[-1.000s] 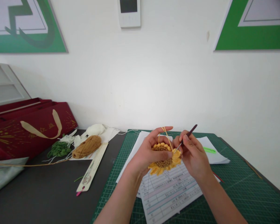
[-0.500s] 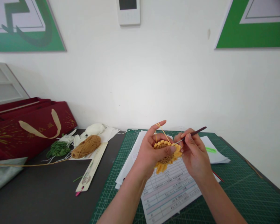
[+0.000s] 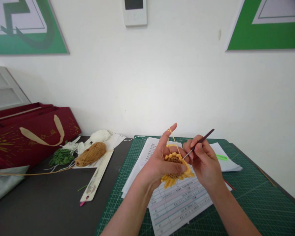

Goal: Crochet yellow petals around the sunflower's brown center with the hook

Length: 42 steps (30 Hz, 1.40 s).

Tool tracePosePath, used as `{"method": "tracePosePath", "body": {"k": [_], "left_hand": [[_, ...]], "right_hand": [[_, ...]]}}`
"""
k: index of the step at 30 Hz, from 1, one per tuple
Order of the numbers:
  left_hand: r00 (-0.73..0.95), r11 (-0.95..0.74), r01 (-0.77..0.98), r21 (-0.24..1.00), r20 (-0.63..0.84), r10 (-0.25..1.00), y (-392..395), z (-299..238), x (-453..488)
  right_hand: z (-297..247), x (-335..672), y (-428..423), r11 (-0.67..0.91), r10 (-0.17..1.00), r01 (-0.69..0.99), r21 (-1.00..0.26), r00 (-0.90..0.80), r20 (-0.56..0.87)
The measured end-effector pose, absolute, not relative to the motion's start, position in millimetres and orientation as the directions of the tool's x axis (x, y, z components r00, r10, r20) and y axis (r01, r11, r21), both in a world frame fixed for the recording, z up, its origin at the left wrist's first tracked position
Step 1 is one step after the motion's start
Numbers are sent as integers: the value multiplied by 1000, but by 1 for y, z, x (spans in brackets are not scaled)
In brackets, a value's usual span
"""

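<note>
Between the thumb and fingers of my left hand (image 3: 159, 162) is a round crochet flower (image 3: 174, 175) with a brown centre and yellow petals. Yellow yarn (image 3: 176, 144) loops over my raised left index finger and runs down to the flower's upper edge. My right hand (image 3: 205, 160) grips a crochet hook (image 3: 202, 140) with a dark handle and a thin metal shaft. The hook slants down to the left, its tip at the flower's upper right edge, where the exact stitch is too small to make out.
Printed sheets (image 3: 184, 206) lie on a green cutting mat (image 3: 255, 203) under my hands. Leftward are a ruler bookmark (image 3: 97, 178), a brown yarn skein (image 3: 91, 154), green yarn (image 3: 62, 157) and white yarn (image 3: 100, 136). A dark red gift bag (image 3: 36, 137) leans near the wall.
My left index finger has risen and straightened a little, lifting the yarn. The flower has tilted and shifted slightly downward. The hook's handle has swung steeper and moved slightly left.
</note>
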<state>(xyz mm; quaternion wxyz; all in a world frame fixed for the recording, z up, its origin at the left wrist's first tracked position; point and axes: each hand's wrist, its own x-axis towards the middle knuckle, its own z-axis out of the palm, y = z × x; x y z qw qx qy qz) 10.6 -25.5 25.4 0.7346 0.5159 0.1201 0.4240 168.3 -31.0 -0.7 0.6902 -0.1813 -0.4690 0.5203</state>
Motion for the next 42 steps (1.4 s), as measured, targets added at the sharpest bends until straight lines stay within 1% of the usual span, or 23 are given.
{"method": "tracePosePath", "body": {"k": [4,8,10,14,18,22,25,28,32,38,42], "left_hand": [[663,143,-502,853,274,697,-25,26,8],[691,174,-497,850,266,673,-24,25,8],[662,144,-481,865,250,707,-24,23,10],[482,-14,-419,908,236,844,-22,19,16],[347,-55,-420,906,216,913,-21,18,21],[283,-60,-432,900,199,938,-24,18,25],[258,-36,-481,876,180,949,-23,15,27],[267,-10,-498,867,165,949,-21,13,26],[299,18,-491,871,149,943,-18,14,22],[424,148,-467,872,74,903,-18,18,18],[404,147,-477,867,68,912,-16,17,17]], "right_hand": [[1,170,-34,410,882,-535,-739,27,470],[4,171,-34,348,914,-538,-768,14,405],[4,171,-33,313,930,-528,-789,0,368],[0,169,-28,288,948,-472,-833,19,317],[-5,166,-24,385,922,-373,-844,112,372],[-10,163,-23,504,863,-232,-832,188,470],[-13,162,-22,542,834,-149,-827,221,506],[-15,166,-19,533,837,-112,-839,217,503],[-17,174,-13,499,860,-122,-858,189,473],[-16,181,-12,478,878,-150,-866,129,462],[-14,183,-12,474,880,-145,-869,98,464]]}}
